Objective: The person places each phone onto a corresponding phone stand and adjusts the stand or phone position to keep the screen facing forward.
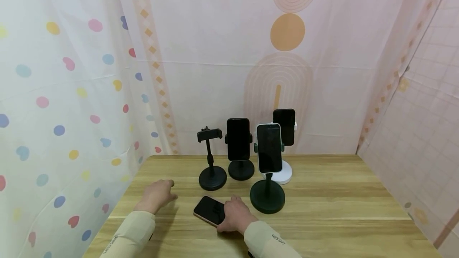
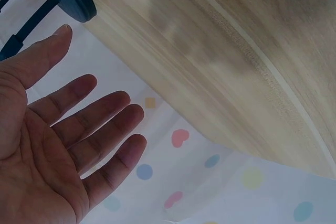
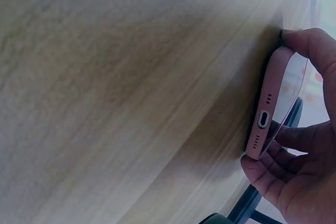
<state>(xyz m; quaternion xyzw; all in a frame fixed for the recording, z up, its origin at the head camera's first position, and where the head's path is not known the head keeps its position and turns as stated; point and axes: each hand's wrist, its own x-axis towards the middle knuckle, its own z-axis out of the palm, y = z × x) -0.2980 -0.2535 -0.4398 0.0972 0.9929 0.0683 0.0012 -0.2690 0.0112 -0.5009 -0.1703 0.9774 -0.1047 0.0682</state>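
Observation:
A smartphone [image 1: 208,210] with a pink edge lies screen up at the front middle of the table. My right hand [image 1: 236,215] grips its near right end; in the right wrist view the thumb and fingers of that hand [image 3: 310,145] hold the phone [image 3: 266,106] by its two long sides, its charging port facing the camera. Left of the phone, my left hand [image 1: 156,196] hovers over the table with nothing in it. Its fingers [image 2: 105,114] are spread and relaxed in the left wrist view. Behind the phone stands a black phone stand [image 1: 211,176] with a bare clamp.
Three more stands hold phones: a black one [image 1: 241,170] at the back, a dark green one [image 1: 267,197] nearer, and a white one [image 1: 283,173] behind it. The wooden table [image 1: 333,202] meets patterned curtains [image 1: 201,90] at the back and sides.

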